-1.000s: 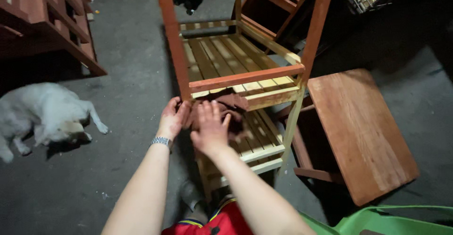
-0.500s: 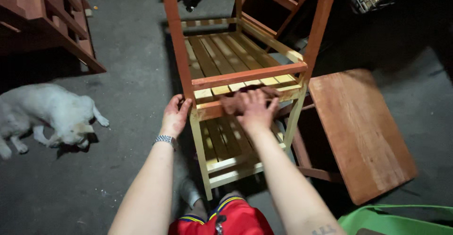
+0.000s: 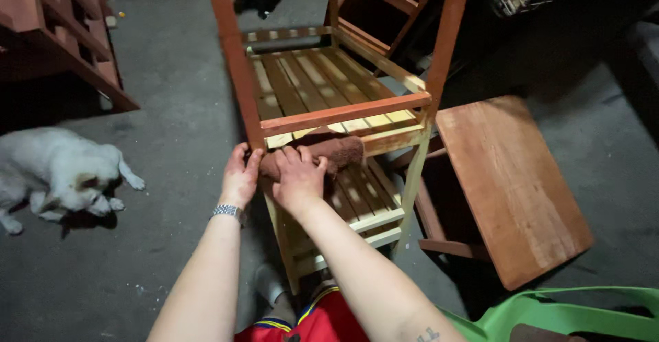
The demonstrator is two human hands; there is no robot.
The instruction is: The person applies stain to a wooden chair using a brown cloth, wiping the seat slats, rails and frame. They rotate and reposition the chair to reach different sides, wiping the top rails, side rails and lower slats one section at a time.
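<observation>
Two hands | right hand (image 3: 298, 177) clenches brown rag (image 3: 322, 155) (on rail) | left hand (image 3: 240, 177) grasps slatted wooden rack's (image 3: 329, 81) red-stained leg (image 3: 237, 74)

Dim overhead light, deep shadows at the edges, slight wide-angle distortion.

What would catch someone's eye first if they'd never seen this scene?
Probably the tall slatted wooden rack in the middle, part stained reddish and part bare pale wood. At its front rail the right hand presses a brown cloth while the left hand grips the post. A white dog lies on the concrete floor at the left.
</observation>
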